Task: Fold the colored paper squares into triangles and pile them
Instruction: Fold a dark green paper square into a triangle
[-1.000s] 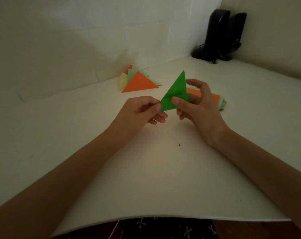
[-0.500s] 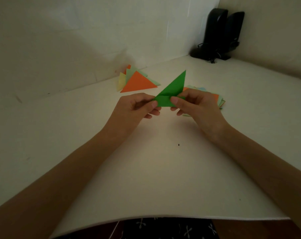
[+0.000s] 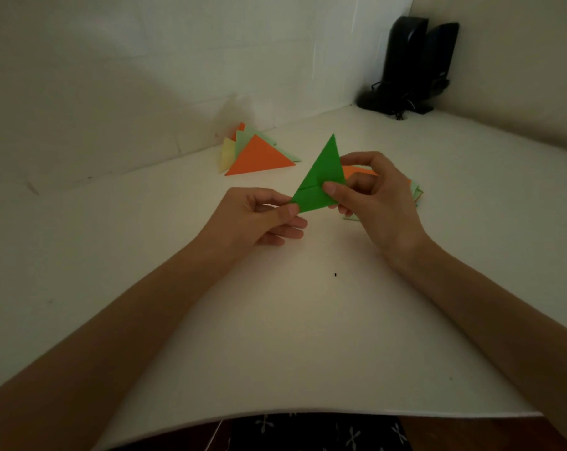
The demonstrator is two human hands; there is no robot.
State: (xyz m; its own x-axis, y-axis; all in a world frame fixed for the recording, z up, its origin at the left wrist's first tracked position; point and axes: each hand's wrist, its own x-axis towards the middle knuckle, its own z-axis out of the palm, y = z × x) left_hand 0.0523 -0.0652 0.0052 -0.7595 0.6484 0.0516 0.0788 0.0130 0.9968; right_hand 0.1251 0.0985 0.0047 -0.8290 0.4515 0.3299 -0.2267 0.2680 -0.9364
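A dark green paper (image 3: 321, 177), folded into a triangle, is held above the white table between both hands with its tip pointing up. My left hand (image 3: 262, 219) pinches its lower left corner. My right hand (image 3: 373, 196) pinches its right side between thumb and fingers. Behind my right hand lies the stack of unfolded squares (image 3: 413, 190), orange on top, mostly hidden. At the back left rests the pile of folded triangles (image 3: 259, 154), orange on top of pale green and yellow ones.
The white table (image 3: 275, 320) meets white walls at the back and right. Two black speakers (image 3: 418, 60) with cables stand in the far right corner. The table's front edge runs along the bottom of the view.
The green triangle has tipped back from leaning right to pointing up, and my right hand's fingers have lifted and spread behind it. Both hands keep hold of the paper.
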